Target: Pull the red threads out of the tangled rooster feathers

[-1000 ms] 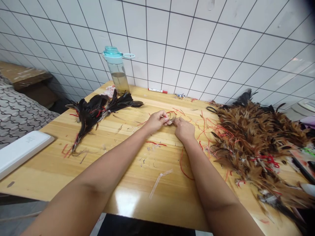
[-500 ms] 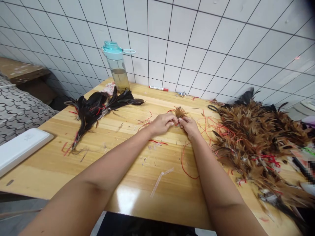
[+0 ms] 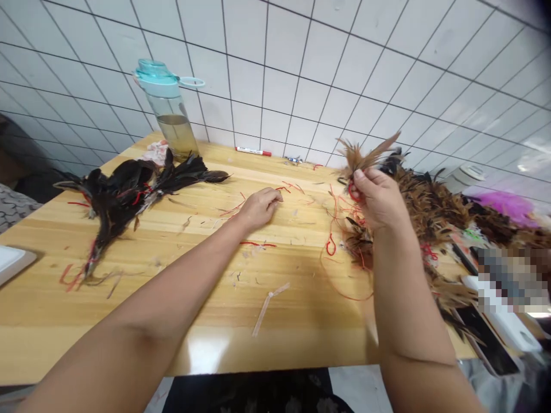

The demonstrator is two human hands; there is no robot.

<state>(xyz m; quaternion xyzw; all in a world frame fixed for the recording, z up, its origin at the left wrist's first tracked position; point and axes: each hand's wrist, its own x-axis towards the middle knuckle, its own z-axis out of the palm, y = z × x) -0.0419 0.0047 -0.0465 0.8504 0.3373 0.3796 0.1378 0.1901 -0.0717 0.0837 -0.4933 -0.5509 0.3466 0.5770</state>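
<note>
My right hand (image 3: 379, 198) is raised above the table's right side, closed on a small bunch of brown feathers (image 3: 359, 154) with red thread hanging from it. Right behind and below it lies a large heap of brown feathers (image 3: 434, 212) tangled with red thread. My left hand (image 3: 258, 207) rests on the wooden table (image 3: 206, 304) near its middle, fingers loosely curled and touching a red thread (image 3: 235, 207). A pile of black feathers (image 3: 129, 192) lies at the far left.
A clear water bottle (image 3: 172, 117) with a teal lid stands by the tiled wall. A red-capped marker (image 3: 253, 151) lies along the wall. Red thread scraps and a pale strip (image 3: 267, 307) litter the tabletop. A white tray corner (image 3: 12, 261) shows at the left edge.
Both hands were together at the table's middle, working a small brown feather bunch. My right hand has since lifted it up and to the right; my left hand let go and stayed on the table.
</note>
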